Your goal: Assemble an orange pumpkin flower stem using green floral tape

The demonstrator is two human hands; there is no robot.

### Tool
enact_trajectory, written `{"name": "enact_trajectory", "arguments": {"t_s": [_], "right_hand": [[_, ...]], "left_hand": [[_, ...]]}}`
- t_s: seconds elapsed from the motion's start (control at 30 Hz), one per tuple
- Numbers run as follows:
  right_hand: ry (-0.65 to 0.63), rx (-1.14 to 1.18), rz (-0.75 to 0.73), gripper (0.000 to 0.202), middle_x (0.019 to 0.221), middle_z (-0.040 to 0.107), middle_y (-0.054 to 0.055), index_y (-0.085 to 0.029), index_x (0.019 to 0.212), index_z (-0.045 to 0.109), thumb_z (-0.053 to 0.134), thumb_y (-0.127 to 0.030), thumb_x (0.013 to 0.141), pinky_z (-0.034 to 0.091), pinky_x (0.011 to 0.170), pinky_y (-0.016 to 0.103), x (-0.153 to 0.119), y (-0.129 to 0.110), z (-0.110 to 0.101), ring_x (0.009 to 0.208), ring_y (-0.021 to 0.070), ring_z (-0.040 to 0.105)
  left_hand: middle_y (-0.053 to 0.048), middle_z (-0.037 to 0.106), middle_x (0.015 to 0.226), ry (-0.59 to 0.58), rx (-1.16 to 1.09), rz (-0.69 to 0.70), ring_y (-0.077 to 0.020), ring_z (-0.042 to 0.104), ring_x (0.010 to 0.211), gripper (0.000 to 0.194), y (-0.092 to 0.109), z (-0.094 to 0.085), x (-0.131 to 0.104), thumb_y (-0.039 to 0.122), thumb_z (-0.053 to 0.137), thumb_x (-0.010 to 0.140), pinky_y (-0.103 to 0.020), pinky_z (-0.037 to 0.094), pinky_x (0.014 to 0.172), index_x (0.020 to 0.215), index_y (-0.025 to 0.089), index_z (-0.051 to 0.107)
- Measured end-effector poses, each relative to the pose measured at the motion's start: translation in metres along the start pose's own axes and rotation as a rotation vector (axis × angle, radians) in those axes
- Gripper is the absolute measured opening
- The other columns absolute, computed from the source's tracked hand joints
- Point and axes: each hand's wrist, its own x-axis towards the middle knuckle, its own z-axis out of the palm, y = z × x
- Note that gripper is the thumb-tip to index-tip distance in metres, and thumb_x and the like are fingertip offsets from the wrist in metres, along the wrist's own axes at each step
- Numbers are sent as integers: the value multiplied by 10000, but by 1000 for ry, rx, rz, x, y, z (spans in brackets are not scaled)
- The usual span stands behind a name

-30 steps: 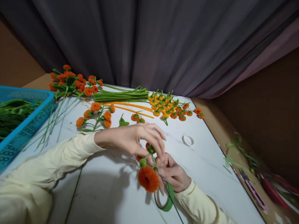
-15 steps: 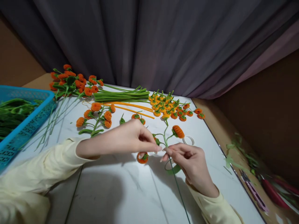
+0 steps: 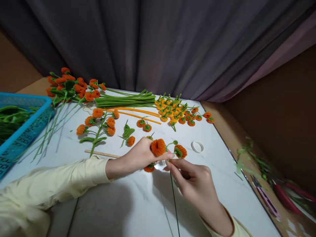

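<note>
Between my hands is a handmade flower sprig with fuzzy orange blooms (image 3: 158,147) and a small green bud (image 3: 175,142). Its thin dark green wire stem (image 3: 174,200) runs down toward the table's near side. My left hand (image 3: 137,156) pinches the sprig's upper stem, fingers partly covered by a bloom. Just below, the thumb and forefinger of my right hand (image 3: 197,184) are closed on the stem, the fingertips nearly touching the left ones. A sliver of green tape shows behind the right fingers; most of it is hidden.
A blue basket (image 3: 46,108) of green leaves stands at left. Finished orange sprigs (image 3: 100,131), green stems (image 3: 125,100), yellow blooms (image 3: 172,110) and a white tape ring (image 3: 197,146) lie on the table. Pink-handled cutters (image 3: 265,197) lie at the right edge.
The sprig has turned, so an orange bloom now faces me over my left fingers. Both hands have shifted slightly left, and the green tape roll has gone behind my right hand.
</note>
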Motion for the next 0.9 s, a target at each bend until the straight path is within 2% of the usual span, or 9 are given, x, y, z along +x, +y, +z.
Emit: {"name": "enact_trajectory", "arguments": {"t_s": [0.13, 0.2, 0.27, 0.4, 0.47, 0.6, 0.67, 0.77, 0.9], "right_hand": [[-187, 427, 349, 265, 526, 613, 19, -143, 735, 723, 628, -382, 799, 182, 294, 216, 3, 0, -7, 272, 33, 270], [-261, 579, 455, 284, 554, 635, 24, -131, 815, 728, 642, -402, 792, 133, 277, 208, 3, 3, -9, 248, 18, 260], [-322, 684, 501, 288, 491, 598, 1, -126, 869, 727, 647, -393, 797, 115, 288, 199, 3, 6, -9, 242, 15, 274], [-436, 813, 465, 277, 305, 406, -72, -104, 839, 734, 627, -359, 825, 150, 345, 206, 3, 16, -8, 241, 19, 263], [-468, 862, 427, 263, 352, 481, -50, -101, 828, 730, 628, -343, 825, 165, 364, 211, 4, 21, -8, 247, 10, 261], [-513, 890, 392, 228, 640, 684, 57, -108, 897, 716, 619, -307, 838, 172, 380, 209, 4, 29, -8, 268, -7, 318], [-542, 877, 391, 228, 707, 701, 76, -114, 917, 711, 614, -307, 846, 173, 375, 201, 4, 31, -9, 276, -4, 359], [-569, 842, 378, 246, 648, 683, 64, -98, 827, 719, 616, -321, 844, 180, 367, 190, 3, 31, -8, 271, -8, 357], [-530, 838, 373, 266, 630, 677, 59, -89, 774, 718, 613, -322, 848, 159, 352, 184, 2, 31, -4, 262, -23, 307]], "left_hand": [[7, 530, 561, -37, -36, 77, -84, 430, 506, 319, -7, 3, -2, 405, 604, 795, -200, 321, 458, 662, 115, 587], [23, 490, 526, -64, -70, 88, -80, 405, 479, 328, -11, 3, -2, 419, 599, 803, -202, 297, 434, 672, 120, 579], [41, 445, 501, -72, -114, 93, -76, 386, 463, 324, -15, 3, -1, 424, 604, 803, -203, 285, 424, 689, 123, 576], [59, 398, 480, -77, -179, 80, -61, 359, 442, 309, -22, 4, 1, 399, 628, 794, -202, 274, 423, 671, 121, 568], [62, 387, 462, -97, -204, 67, -53, 339, 425, 322, -24, 4, 2, 383, 633, 793, -202, 252, 410, 623, 123, 547], [55, 412, 459, -153, -217, 79, -50, 337, 419, 310, -25, 3, 2, 346, 623, 804, -205, 234, 403, 606, 122, 542], [50, 439, 474, -152, -212, 102, -45, 350, 425, 285, -24, 2, 1, 328, 625, 803, -198, 242, 406, 625, 114, 566], [49, 457, 480, -128, -203, 143, -43, 374, 431, 282, -22, 2, 1, 312, 636, 793, -188, 263, 410, 607, 113, 564], [78, 373, 446, -91, -251, 103, -43, 339, 410, 306, -23, 2, 1, 335, 653, 770, -187, 247, 393, 588, 126, 524]]}}
